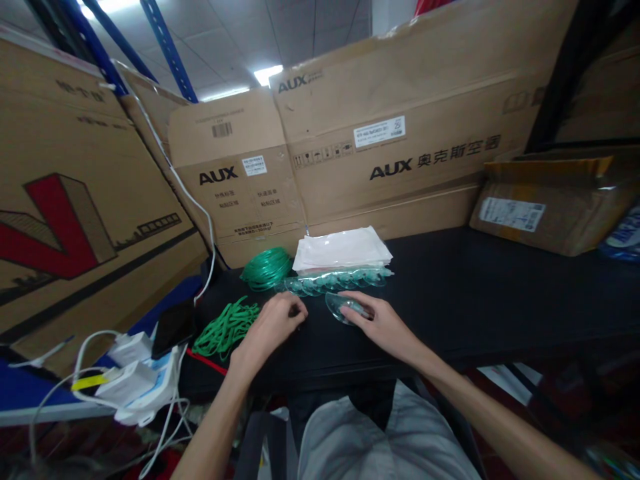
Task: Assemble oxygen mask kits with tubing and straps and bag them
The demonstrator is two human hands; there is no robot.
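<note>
My left hand [273,327] rests on the black table [475,293] with its fingers curled shut; what is inside them is hidden. It lies just right of a loose pile of green bands [225,328]. My right hand [377,320] grips a clear plastic mask-shaped piece [340,307] by its right side. Behind both hands lies a row of similar clear pieces [330,281], then a stack of clear plastic bags [343,250] and a coil of green tubing [267,268].
Large AUX cardboard boxes [400,133] wall off the table's back and left. A flat brown parcel [540,207] lies at the right. White chargers and cables [130,383] and a dark phone [173,327] sit at the left edge.
</note>
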